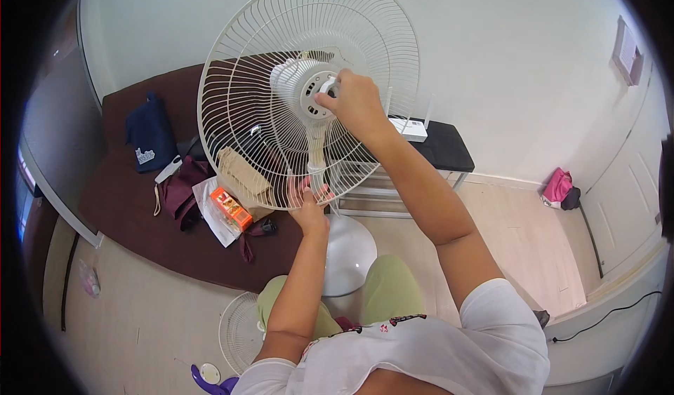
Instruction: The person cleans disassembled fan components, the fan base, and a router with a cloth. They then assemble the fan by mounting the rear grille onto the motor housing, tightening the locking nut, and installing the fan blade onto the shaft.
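A white wire fan grille (223, 102) sits upright against the fan's white motor housing (284, 79), on a stand with a pole (316, 139) and a round glossy base (347, 255). My right hand (359, 107) is at the grille's hub. Its thumb and fingers pinch a white plastic ring nut (328, 85) at the centre. Low on the grille, my left hand (309, 209) grips the rim, with its fingers behind the wires and its thumb in front. The motor shaft is hidden by the ring nut and my right hand.
A second wire grille (235, 335) lies on the floor by my left leg, near a purple plastic piece (203, 381) and a white disc (210, 373). The brown couch (133, 219) holds bags and an orange box (232, 209). Behind stands a black-topped bench (449, 149) with a white router (411, 130).
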Demonstrator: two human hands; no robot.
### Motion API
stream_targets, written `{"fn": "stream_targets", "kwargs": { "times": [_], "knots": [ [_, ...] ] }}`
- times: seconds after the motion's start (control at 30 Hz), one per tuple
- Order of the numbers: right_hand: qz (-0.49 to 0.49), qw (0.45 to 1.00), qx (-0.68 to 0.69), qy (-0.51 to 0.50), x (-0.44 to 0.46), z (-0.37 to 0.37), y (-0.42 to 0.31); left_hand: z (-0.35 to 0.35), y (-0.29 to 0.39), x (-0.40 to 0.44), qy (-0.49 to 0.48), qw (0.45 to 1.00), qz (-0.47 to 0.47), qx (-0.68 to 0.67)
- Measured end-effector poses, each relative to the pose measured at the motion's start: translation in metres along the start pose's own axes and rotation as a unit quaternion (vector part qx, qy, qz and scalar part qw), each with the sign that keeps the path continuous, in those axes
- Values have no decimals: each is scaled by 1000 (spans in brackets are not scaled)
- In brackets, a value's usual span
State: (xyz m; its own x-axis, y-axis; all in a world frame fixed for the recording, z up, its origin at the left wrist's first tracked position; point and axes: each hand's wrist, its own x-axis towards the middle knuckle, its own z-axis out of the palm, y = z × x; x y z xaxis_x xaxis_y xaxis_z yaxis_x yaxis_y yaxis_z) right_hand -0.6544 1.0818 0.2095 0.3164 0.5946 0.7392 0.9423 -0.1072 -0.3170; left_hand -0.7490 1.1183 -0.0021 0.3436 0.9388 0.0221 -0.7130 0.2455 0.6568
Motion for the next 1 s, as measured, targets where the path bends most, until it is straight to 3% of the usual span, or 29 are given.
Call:
{"fn": "stream_targets", "kwargs": {
  "times": [0.1,0.9,0.97,1.0],
  "knots": [
    [7,999,32,31,-4,-1,-5,3,2,0,1,1000,2,5],
    [-2,1000,6,-15,9,21,-8,3,1,9,3,1000,17,3],
    [-164,981,-88,60,5,31,-6,5,3,8,4,1000,20,-6],
    [-164,981,-87,59,5,31,-4,5,3,8,6,1000,20,-5]
  ]
}}
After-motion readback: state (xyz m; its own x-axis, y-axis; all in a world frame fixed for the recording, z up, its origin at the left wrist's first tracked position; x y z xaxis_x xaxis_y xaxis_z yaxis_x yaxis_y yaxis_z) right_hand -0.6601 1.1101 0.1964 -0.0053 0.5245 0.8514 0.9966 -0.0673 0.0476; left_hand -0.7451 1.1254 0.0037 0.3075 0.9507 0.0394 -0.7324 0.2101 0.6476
